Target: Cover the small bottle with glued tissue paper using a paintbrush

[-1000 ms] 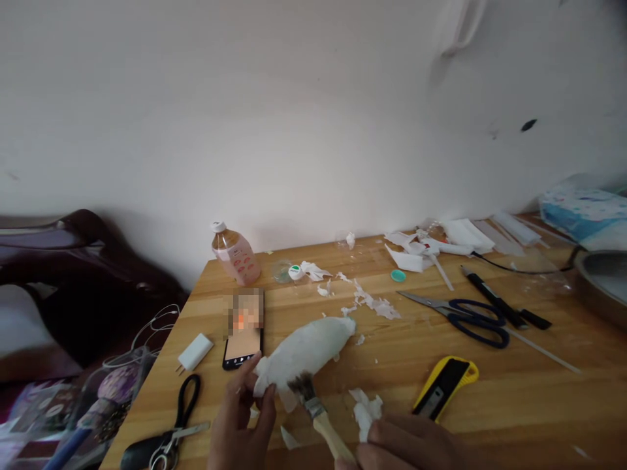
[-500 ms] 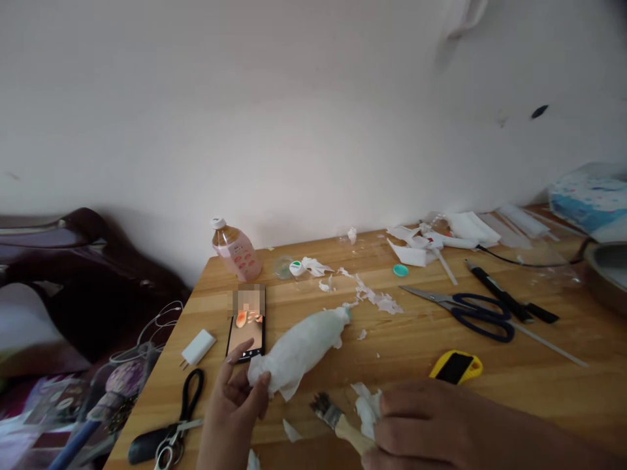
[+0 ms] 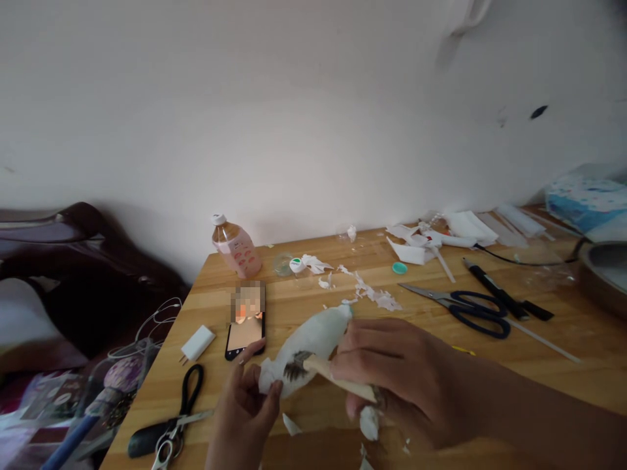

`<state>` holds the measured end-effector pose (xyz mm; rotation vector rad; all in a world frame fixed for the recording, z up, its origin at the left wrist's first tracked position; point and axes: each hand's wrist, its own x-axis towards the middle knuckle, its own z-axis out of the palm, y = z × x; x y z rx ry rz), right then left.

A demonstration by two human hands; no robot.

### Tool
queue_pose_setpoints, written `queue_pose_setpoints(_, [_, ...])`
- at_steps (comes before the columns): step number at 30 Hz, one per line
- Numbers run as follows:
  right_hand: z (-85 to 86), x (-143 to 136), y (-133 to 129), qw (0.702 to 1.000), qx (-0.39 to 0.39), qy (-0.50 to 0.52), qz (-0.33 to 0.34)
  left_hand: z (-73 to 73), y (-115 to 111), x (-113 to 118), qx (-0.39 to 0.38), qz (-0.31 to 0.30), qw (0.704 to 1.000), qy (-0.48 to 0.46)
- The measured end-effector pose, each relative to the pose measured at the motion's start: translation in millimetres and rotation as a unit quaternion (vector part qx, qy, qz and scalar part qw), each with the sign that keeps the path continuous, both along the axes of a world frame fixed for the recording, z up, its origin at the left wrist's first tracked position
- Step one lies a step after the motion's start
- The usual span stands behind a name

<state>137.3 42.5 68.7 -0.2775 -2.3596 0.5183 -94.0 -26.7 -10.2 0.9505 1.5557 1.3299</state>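
A bottle-shaped form point(image 3: 318, 336) wrapped in damp white tissue lies aslant over the wooden table, its pale green tip pointing away to the right. My left hand point(image 3: 249, 398) pinches its near end between thumb and fingers. In my right hand point(image 3: 392, 365) is a paintbrush point(image 3: 337, 377) with a pale wooden handle. Its dark bristles press on the tissue near my left fingers. Beneath my right hand shows a crumpled tissue wad point(image 3: 369, 423); whether the hand touches it I cannot tell. My right hand hides part of the form's right side.
A phone point(image 3: 245, 326), a white charger point(image 3: 197, 344) and keys point(image 3: 166, 450) lie to the left. Behind them stands a pink drink bottle point(image 3: 238, 248). Blue-handled scissors point(image 3: 480, 313), a black pen point(image 3: 497, 290) and a metal bowl point(image 3: 605, 271) are at right. Tissue scraps point(image 3: 377, 295) litter the middle.
My right hand has moved up and left, bringing the brush from beside the wrapped form onto its surface. The yellow cutter is now mostly hidden behind my right arm.
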Motion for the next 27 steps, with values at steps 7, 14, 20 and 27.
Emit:
queue_pose_setpoints(7, [3.2,34.2,0.6,0.996,-0.054,0.076,-0.012,9.3,4.7,-9.7,-0.089,0.011,0.991,-0.104])
queue_pose_setpoints(14, [-34.0,26.2,-19.3,0.972,-0.202,0.115,-0.028,7.4,4.2,-22.1,-0.146,0.027,0.966,-0.212])
queue_pose_setpoints(20, [-69.1,6.5,-12.7,0.917,-0.291,0.16,-0.219,3.9,4.6,-21.9,-0.15,0.021,0.965,-0.212])
queue_pose_setpoints(27, [-56.1,16.3,8.0,0.887,-0.272,0.178,-0.327,3.7,5.8,-19.2,-0.131,0.04,0.967,-0.214])
